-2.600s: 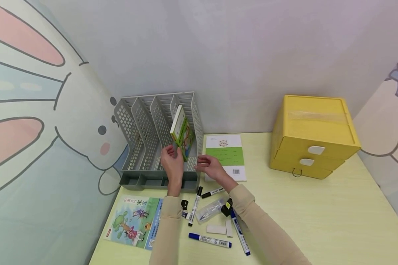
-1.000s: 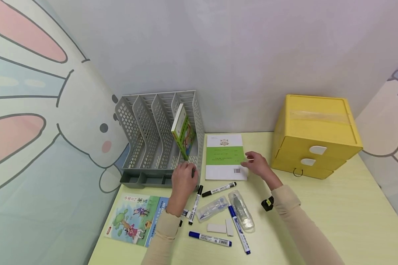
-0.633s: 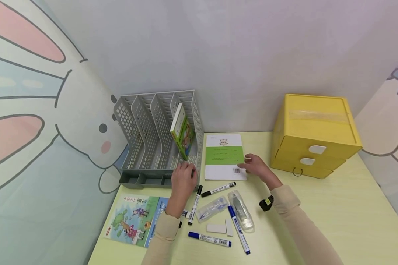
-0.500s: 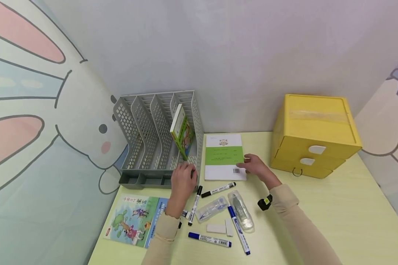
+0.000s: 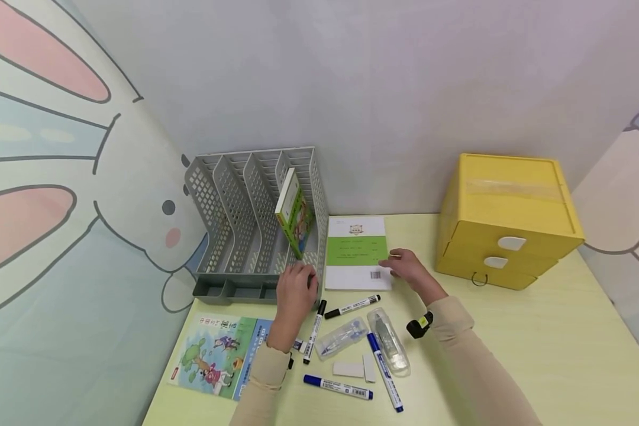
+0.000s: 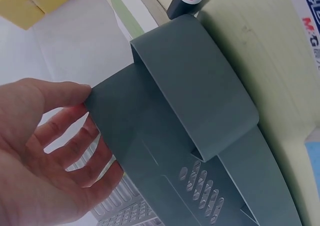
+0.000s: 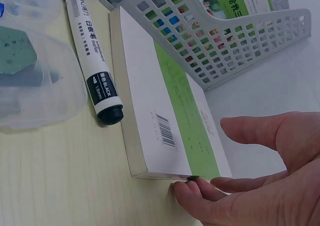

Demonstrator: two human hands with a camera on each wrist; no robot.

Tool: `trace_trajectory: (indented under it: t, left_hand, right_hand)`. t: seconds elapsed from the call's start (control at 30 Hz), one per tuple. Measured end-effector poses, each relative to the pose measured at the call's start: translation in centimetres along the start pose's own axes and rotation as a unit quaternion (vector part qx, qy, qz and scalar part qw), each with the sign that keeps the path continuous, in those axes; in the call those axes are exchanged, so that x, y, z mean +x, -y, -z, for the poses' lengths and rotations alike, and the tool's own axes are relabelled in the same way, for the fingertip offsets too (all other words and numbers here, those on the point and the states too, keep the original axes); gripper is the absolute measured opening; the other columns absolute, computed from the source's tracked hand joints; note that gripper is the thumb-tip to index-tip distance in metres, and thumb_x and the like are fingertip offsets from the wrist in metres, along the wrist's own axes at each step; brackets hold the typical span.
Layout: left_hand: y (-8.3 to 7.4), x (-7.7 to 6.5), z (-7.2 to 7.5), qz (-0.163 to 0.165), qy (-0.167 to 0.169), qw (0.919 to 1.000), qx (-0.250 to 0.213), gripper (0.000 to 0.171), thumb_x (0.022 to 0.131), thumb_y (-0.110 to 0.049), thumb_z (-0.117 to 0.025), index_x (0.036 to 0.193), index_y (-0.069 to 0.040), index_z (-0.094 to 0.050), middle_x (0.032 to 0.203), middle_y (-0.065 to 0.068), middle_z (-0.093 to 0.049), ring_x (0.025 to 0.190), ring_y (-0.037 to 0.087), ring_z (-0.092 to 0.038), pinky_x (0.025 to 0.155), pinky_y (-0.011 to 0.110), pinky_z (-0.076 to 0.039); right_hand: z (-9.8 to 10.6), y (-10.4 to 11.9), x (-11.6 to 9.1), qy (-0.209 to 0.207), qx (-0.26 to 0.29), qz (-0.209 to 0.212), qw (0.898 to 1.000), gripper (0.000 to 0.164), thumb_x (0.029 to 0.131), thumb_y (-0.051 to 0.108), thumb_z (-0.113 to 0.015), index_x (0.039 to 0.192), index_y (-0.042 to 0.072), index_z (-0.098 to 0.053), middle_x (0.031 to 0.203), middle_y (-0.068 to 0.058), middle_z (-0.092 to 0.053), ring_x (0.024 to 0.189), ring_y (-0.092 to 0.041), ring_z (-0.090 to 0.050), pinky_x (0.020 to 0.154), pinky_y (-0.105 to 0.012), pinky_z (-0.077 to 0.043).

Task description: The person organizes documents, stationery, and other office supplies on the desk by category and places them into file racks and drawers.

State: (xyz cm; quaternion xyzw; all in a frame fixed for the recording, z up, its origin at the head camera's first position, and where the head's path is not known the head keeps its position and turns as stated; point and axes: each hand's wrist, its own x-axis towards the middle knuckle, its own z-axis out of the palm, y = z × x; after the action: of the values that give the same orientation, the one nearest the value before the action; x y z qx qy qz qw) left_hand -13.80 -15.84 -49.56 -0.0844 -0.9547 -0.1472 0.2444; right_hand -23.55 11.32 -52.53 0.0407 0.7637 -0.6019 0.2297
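In the head view, my left hand [image 5: 296, 291] is at the front right of a grey file organizer [image 5: 245, 207]. The left wrist view shows its thumb on the corner of the dark front tray [image 6: 200, 86], with fingertips hidden behind the panel. A green-and-white book [image 5: 298, 222] stands upright, leaning, in the rightmost slot. Beside the organizer, another white book with a green band [image 5: 355, 251] lies flat. My right hand [image 5: 407, 272] has its fingertips at that book's right edge; in the right wrist view the thumb [image 7: 250, 130] is held apart from the fingers.
Several markers, including a black-capped one [image 5: 352, 306] and a blue one [image 5: 338, 387], lie in front with two clear plastic cases [image 5: 389, 340] and white blocks [image 5: 348, 370]. A picture book [image 5: 213, 355] lies front left. A yellow drawer box [image 5: 511, 219] stands back right.
My left hand has moved from the upright book to the organizer's front edge. My right hand has gone right, to the flat book, which has shifted slightly left.
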Motion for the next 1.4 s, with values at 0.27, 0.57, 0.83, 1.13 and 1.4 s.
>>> trace_trajectory:
  t: [0.27,0.57,0.83,1.13,1.4]
  left_hand:
    - [0.1,0.0,0.0,-0.003,-0.012,0.9999,-0.005,0.007,0.086,-0.005,-0.080,0.087,-0.007,-0.073,0.087,0.008,-0.069,0.079,0.030,-0.062,0.071,0.045,-0.054]
    - [0.1,-0.2,-0.1,0.003,-0.015,0.9999,0.001,0.011,0.086,-0.007,-0.083,0.086,-0.008,-0.072,0.088,0.009,-0.069,0.079,0.030,-0.061,0.071,0.046,-0.054]
    - [0.0,-0.2,-0.2,-0.005,-0.023,0.9997,-0.001,0.012,0.085,-0.006,-0.083,0.085,-0.008,-0.072,0.086,0.008,-0.068,0.077,0.029,-0.061,0.071,0.046,-0.054]
    - [-0.2,-0.2,-0.3,-0.006,-0.028,0.9996,-0.004,0.012,0.085,-0.005,-0.083,0.084,-0.009,-0.071,0.085,0.007,-0.068,0.076,0.029,-0.061,0.070,0.046,-0.054]
    - [-0.2,-0.2,-0.3,-0.006,-0.026,0.9996,-0.005,0.012,0.085,-0.006,-0.083,0.084,-0.009,-0.071,0.085,0.008,-0.068,0.077,0.030,-0.061,0.071,0.047,-0.054]
  right_hand:
    - [-0.3,0.2,0.3,0.003,0.041,-0.009,0.999,0.069,0.100,0.011,-0.062,0.152,-0.017,-0.026,0.152,-0.036,-0.038,0.138,-0.044,-0.045,0.114,-0.049,-0.040]
    - [-0.1,-0.5,1.0,0.009,0.089,0.005,0.996,0.058,0.104,0.006,-0.054,0.150,-0.019,-0.029,0.143,-0.040,-0.047,0.129,-0.046,-0.055,0.110,-0.051,-0.044]
    - [0.2,-1.2,1.8,0.017,0.098,-0.001,0.995,0.056,0.104,0.004,-0.055,0.150,-0.018,-0.031,0.146,-0.038,-0.046,0.131,-0.041,-0.053,0.111,-0.047,-0.044]
    - [0.4,-1.6,2.2,0.009,0.061,0.028,0.998,0.053,0.103,0.009,-0.058,0.147,-0.015,-0.040,0.137,-0.035,-0.056,0.106,-0.025,-0.065,0.098,-0.041,-0.053]
    - [0.4,-2.3,2.6,0.000,0.065,0.024,0.998,0.057,0.101,0.011,-0.062,0.149,-0.010,-0.041,0.134,-0.030,-0.061,0.096,-0.020,-0.068,0.087,-0.034,-0.058]
